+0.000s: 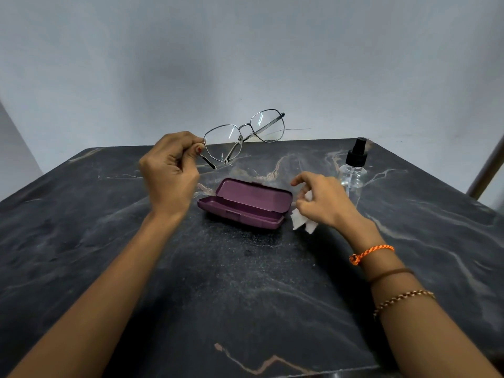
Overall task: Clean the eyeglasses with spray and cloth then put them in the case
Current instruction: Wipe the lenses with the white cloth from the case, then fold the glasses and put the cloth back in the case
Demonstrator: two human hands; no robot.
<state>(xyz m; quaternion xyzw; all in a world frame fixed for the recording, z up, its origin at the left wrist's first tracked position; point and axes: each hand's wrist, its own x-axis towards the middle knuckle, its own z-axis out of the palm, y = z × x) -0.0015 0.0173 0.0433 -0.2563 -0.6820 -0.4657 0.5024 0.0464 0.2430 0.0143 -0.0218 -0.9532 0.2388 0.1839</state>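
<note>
L hand (170,170), left of centre frame, was raised w/ fingers curled, pinching one temple of the eyeglasses (244,135) held above the table (109,241). R hand (320,200), right of centre, loosely gripped the white cloth (300,221) beside the open purple case (245,204). Spray bottle (353,170) stood upright, upper right.

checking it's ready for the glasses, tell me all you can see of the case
The case is a purple hard shell, plastic by its look, lying open on the dark marbled table. Its lid is hinged back on the far side and its tray looks empty. It sits between the two hands; the white cloth lies at its right end. Neither hand touches it.
</note>
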